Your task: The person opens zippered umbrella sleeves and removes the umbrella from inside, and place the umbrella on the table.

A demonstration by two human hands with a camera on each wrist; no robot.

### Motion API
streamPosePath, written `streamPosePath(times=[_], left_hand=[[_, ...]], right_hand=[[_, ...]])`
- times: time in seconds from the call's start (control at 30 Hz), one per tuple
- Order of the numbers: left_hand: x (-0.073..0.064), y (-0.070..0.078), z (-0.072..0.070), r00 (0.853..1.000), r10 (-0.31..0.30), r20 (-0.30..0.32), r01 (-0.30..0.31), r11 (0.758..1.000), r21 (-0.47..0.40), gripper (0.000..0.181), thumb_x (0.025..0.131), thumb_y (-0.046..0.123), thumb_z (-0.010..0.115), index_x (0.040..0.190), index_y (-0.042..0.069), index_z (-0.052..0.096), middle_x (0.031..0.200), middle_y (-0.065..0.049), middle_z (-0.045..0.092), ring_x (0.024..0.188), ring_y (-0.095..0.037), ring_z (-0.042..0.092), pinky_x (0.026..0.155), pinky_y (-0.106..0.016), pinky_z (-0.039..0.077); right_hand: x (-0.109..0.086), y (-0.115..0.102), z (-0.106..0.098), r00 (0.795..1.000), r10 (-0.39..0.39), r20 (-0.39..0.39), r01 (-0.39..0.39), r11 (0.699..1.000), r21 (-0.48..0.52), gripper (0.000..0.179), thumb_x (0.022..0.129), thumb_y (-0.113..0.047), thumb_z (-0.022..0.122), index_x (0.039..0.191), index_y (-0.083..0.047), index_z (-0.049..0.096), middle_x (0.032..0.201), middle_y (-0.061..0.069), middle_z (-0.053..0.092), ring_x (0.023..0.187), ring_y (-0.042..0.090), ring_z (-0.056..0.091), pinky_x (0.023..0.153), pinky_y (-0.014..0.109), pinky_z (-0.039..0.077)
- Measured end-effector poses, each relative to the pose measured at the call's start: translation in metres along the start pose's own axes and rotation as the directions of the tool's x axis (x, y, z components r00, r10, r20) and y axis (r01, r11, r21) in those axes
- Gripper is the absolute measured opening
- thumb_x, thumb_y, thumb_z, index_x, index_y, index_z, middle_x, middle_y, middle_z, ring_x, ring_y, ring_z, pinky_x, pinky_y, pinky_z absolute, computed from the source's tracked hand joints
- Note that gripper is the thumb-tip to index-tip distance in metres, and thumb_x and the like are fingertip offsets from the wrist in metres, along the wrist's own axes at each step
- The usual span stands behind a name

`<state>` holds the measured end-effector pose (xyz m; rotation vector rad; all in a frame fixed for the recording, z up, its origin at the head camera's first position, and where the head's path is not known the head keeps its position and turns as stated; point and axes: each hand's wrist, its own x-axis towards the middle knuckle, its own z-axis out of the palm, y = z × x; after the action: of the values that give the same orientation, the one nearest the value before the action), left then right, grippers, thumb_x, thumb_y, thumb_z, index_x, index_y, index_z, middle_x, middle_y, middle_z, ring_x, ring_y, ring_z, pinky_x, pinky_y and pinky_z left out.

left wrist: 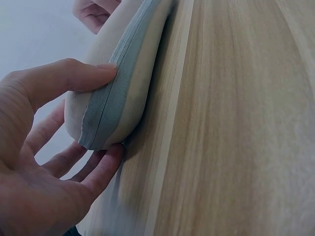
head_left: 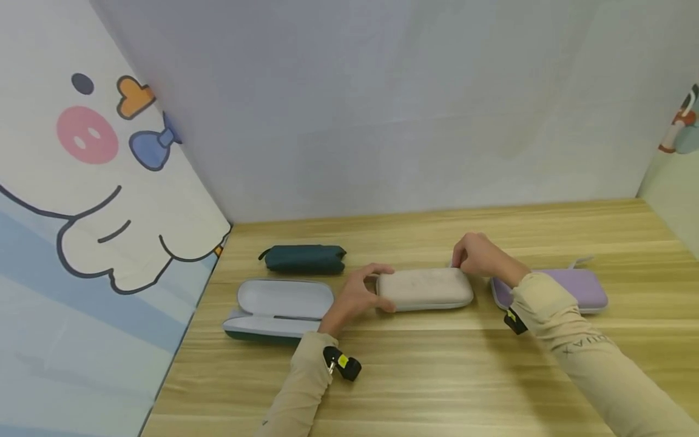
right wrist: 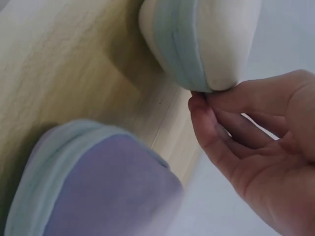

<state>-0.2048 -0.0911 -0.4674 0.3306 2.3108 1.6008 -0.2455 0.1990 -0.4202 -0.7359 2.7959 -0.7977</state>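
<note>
A beige zippered case (head_left: 425,287) with a pale blue-grey zip band (left wrist: 110,93) lies on the wooden table, closed along the visible front. My left hand (head_left: 357,297) grips its left end, thumb on the near side by the band and fingers round the end and far side. At the far right corner, my right hand (head_left: 479,258) pinches the zipper pull between thumb and index finger. The fingertips mostly hide that pull. In the right wrist view, the pinching hand (right wrist: 261,132) is right against the end of the band.
A purple zippered case (head_left: 584,288) lies under my right forearm. To the left, an open case (head_left: 284,297) shows its pale lining and dark green outside. Behind it lies a dark green pouch (head_left: 304,259). A grey-white cloth wall (head_left: 382,121) stands along the table's back.
</note>
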Motion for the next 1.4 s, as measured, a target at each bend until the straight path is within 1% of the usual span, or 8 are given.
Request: streamPosePath(times=[0.2, 0.3, 0.43, 0.57, 0.77, 0.9, 1.1, 1.4], left_hand=[[0.001, -0.001, -0.002, 1.0, -0.003, -0.004, 0.003, 1.0, 0.001, 0.066, 0.062, 0.014, 0.089, 0.12, 0.029, 0.062, 0.12, 0.005, 0.057, 0.106, -0.02, 0.055, 0.087, -0.041, 0.045], [0.001, -0.002, -0.002, 1.0, -0.004, -0.006, 0.004, 1.0, 0.005, 0.066, 0.062, 0.014, 0.089, 0.12, 0.03, 0.062, 0.119, 0.007, 0.057, 0.105, -0.019, 0.055, 0.086, -0.039, 0.046], [0.001, -0.003, -0.002, 1.0, 0.005, -0.004, -0.005, 1.0, 0.005, 0.066, 0.062, 0.015, 0.089, 0.119, 0.031, 0.062, 0.121, 0.007, 0.056, 0.106, -0.019, 0.055, 0.085, -0.038, 0.047], [0.001, -0.004, -0.001, 1.0, 0.013, 0.0, -0.013, 1.0, 0.002, 0.066, 0.062, 0.015, 0.089, 0.119, 0.031, 0.062, 0.123, 0.008, 0.055, 0.107, -0.019, 0.055, 0.084, -0.038, 0.047], [0.003, -0.005, -0.001, 1.0, 0.027, 0.0, -0.027, 1.0, 0.0, 0.066, 0.062, 0.015, 0.089, 0.119, 0.032, 0.062, 0.123, 0.007, 0.056, 0.107, -0.019, 0.055, 0.084, -0.038, 0.048], [0.004, -0.005, 0.0, 0.999, 0.034, 0.0, -0.034, 0.999, 0.003, 0.066, 0.062, 0.014, 0.089, 0.119, 0.032, 0.062, 0.122, 0.007, 0.056, 0.106, -0.018, 0.056, 0.084, -0.037, 0.048], [0.003, -0.005, 0.0, 0.999, 0.044, 0.008, -0.044, 0.999, -0.01, 0.066, 0.062, 0.014, 0.089, 0.12, 0.031, 0.062, 0.122, 0.004, 0.056, 0.103, -0.019, 0.058, 0.081, -0.036, 0.049], [0.003, -0.003, 0.002, 0.998, 0.058, 0.018, -0.057, 0.997, -0.046, 0.068, 0.063, 0.009, 0.088, 0.124, 0.022, 0.06, 0.124, 0.002, 0.054, 0.103, -0.021, 0.059, 0.08, -0.035, 0.051]], right_hand=[[0.004, 0.002, 0.004, 0.999, -0.045, -0.009, 0.045, 0.999, -0.021, 0.026, 0.065, 0.014, 0.051, 0.073, 0.001, 0.071, 0.071, 0.007, 0.066, 0.064, 0.017, 0.058, 0.059, 0.032, 0.05], [0.005, 0.001, 0.007, 0.998, -0.068, 0.0, 0.068, 0.997, -0.032, 0.029, 0.067, 0.016, 0.048, 0.08, 0.005, 0.072, 0.078, 0.013, 0.068, 0.067, 0.019, 0.056, 0.062, 0.033, 0.05], [0.004, 0.001, 0.009, 0.998, -0.066, 0.015, 0.067, 0.997, -0.044, 0.031, 0.07, 0.017, 0.046, 0.085, 0.008, 0.072, 0.089, 0.019, 0.069, 0.075, 0.024, 0.059, 0.067, 0.037, 0.052], [0.002, 0.001, 0.008, 0.997, -0.081, 0.008, 0.082, 0.995, -0.063, 0.03, 0.071, 0.019, 0.047, 0.082, 0.007, 0.072, 0.088, 0.02, 0.069, 0.082, 0.031, 0.064, 0.069, 0.041, 0.054], [0.0, 0.002, 0.006, 0.991, -0.128, -0.029, 0.125, 0.988, -0.089, 0.032, 0.067, 0.022, 0.048, 0.075, 0.003, 0.072, 0.079, 0.015, 0.069, 0.077, 0.028, 0.064, 0.065, 0.04, 0.053], [0.0, 0.003, 0.008, 0.989, -0.14, -0.05, 0.135, 0.986, -0.097, 0.029, 0.068, 0.021, 0.05, 0.073, 0.003, 0.072, 0.077, 0.014, 0.069, 0.076, 0.03, 0.065, 0.064, 0.039, 0.054], [-0.005, 0.006, 0.014, 0.989, -0.118, -0.087, 0.111, 0.991, -0.081, 0.018, 0.074, 0.019, 0.054, 0.076, 0.007, 0.068, 0.077, 0.017, 0.068, 0.075, 0.033, 0.066, 0.066, 0.04, 0.055], [-0.012, 0.004, 0.013, 0.991, -0.071, -0.11, 0.059, 0.993, -0.103, 0.017, 0.074, 0.019, 0.054, 0.076, 0.007, 0.066, 0.077, 0.016, 0.067, 0.075, 0.032, 0.064, 0.065, 0.041, 0.053]])
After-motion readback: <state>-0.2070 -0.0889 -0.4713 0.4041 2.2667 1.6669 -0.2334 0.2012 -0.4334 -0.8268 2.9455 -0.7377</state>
